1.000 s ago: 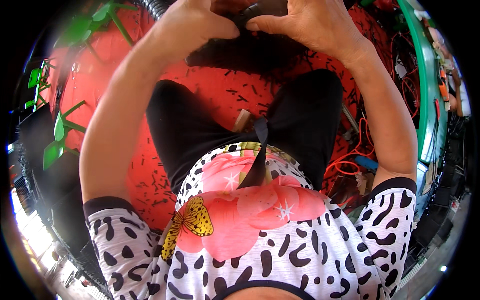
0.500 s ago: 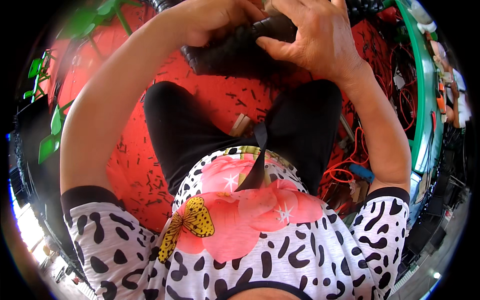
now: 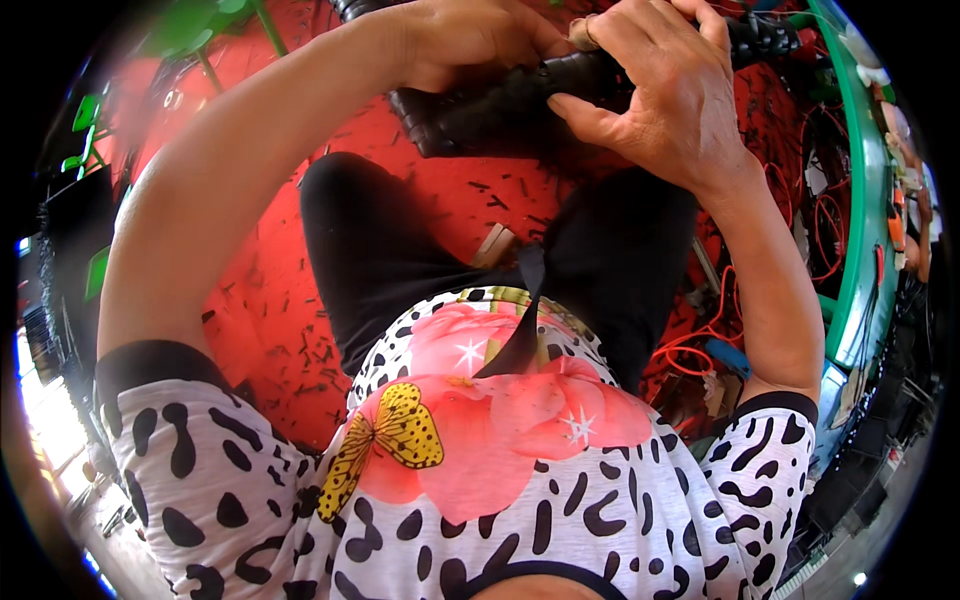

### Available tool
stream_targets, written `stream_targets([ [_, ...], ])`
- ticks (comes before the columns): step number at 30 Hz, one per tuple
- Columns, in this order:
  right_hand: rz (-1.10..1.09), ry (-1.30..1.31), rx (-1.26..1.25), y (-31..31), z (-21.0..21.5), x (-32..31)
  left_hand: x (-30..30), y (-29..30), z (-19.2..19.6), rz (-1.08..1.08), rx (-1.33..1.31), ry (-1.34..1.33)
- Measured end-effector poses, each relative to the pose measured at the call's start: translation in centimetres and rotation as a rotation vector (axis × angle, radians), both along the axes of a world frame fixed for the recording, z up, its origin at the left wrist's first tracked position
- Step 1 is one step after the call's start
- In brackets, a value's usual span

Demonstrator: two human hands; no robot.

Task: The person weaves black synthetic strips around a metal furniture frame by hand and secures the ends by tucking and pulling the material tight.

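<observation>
Left grip, fingers bent, lies over the near upper side of a black, ribbed, shiny piece; right grip spans it with thumb and forefinger spread apart. I cannot tell whether either one closes firmly on it. That piece sits just beyond the knees, above a red floor strewn with black scraps. Rightward stands a green-edged desk, with an orange cord nearer the person.
</observation>
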State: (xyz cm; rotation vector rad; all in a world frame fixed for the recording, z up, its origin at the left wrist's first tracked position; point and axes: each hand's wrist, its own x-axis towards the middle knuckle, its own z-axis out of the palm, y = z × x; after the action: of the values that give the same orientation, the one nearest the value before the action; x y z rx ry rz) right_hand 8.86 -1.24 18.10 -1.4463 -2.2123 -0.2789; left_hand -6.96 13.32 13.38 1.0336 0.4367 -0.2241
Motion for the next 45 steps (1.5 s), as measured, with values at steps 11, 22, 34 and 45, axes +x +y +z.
stream_targets([
  [11,0.057,-0.020,0.170,-0.3,-1.2,0.2,0.0,-1.1,-0.1,-0.033,-0.035,0.052],
  [22,0.078,0.045,0.217,-0.9,-1.1,-0.1,-0.6,-1.7,-0.1,-0.009,-0.062,0.081],
  [34,0.058,0.061,0.105,-2.3,-0.4,1.2,1.2,-4.4,0.3,0.095,0.124,0.209],
  [45,-0.101,0.063,-0.084,-2.0,-0.6,1.7,2.4,-5.8,0.9,0.117,0.726,0.259],
])
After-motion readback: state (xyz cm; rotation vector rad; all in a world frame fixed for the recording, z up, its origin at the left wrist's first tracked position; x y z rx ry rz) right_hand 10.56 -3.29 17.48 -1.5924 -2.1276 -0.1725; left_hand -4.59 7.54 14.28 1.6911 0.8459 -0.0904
